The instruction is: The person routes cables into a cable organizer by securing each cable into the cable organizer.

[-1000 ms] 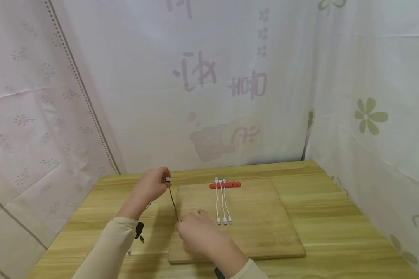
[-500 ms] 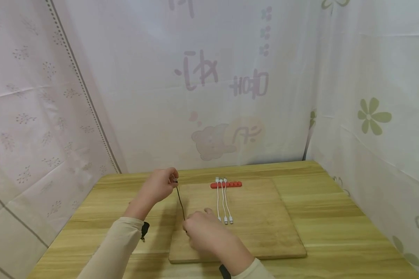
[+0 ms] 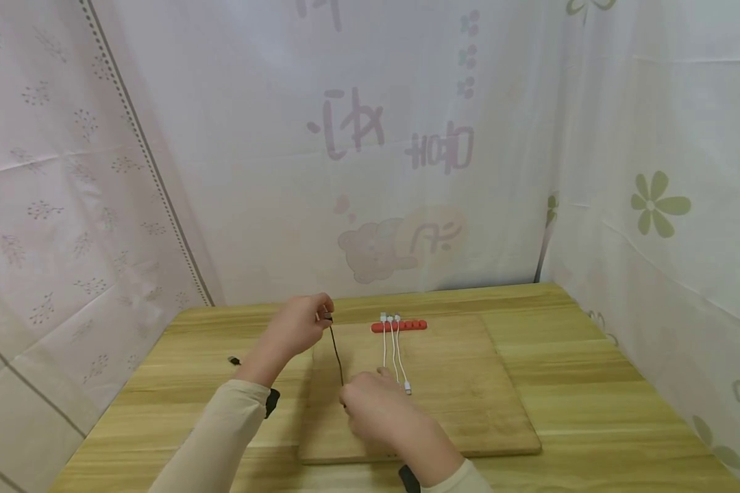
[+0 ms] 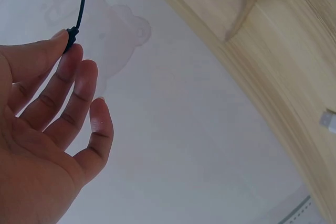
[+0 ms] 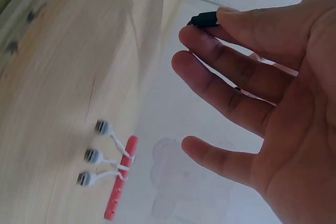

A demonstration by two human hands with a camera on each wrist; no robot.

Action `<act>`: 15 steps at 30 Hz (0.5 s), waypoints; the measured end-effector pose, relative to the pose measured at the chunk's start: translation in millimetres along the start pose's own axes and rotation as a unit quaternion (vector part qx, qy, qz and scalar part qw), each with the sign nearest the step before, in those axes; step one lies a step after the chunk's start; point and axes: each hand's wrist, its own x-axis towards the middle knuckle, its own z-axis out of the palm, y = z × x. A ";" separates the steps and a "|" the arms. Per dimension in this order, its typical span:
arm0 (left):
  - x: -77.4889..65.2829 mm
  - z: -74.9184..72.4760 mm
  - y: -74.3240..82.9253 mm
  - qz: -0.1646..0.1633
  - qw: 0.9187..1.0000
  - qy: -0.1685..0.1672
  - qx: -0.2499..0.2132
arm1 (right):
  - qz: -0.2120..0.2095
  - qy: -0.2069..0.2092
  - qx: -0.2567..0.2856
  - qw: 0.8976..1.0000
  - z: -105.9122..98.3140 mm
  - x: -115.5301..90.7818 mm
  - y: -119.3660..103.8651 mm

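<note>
A short black USB cable stretches between my two hands above the left part of the wooden board. My left hand pinches its upper plug between thumb and fingertips, with the other fingers loosely bent in the left wrist view. Lower and nearer, my right hand pinches the other black plug between thumb and index finger. Just to the right, a red cable holder lies at the board's back edge. Three white USB cables run through its slots; the right hand partly hides them in the head view.
The wooden board lies on a wood-grain table. Left of the board, a black plug shows beside the left forearm. A patterned curtain hangs behind and on both sides.
Both hands have moved right with the black cable, from the board's left edge to over the board. The right hand now covers part of the white cables.
</note>
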 end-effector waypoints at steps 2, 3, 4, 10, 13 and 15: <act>1.8 1.7 3.5 0.003 1.000 0.001 0.000 | 0.005 0.003 0.001 1.000 -1.5 -1.1 4.1; 2.8 2.7 5.0 0.006 1.000 0.002 0.001 | 0.007 0.002 0.007 1.000 -3.0 -1.8 6.0; 3.8 3.5 6.5 0.007 1.000 0.001 0.001 | 0.008 0.003 0.010 1.000 -4.2 -2.4 7.9; 12.2 8.2 17.1 0.021 1.000 -0.004 0.011 | 0.003 0.018 0.016 1.000 -7.0 -5.9 18.2; 17.8 10.4 23.8 0.033 0.999 -0.007 0.015 | 0.003 0.022 0.015 1.000 -6.7 -7.3 23.0; 21.4 12.3 28.2 0.038 0.999 -0.011 0.015 | 0.006 0.020 0.020 1.000 -7.7 -8.5 25.9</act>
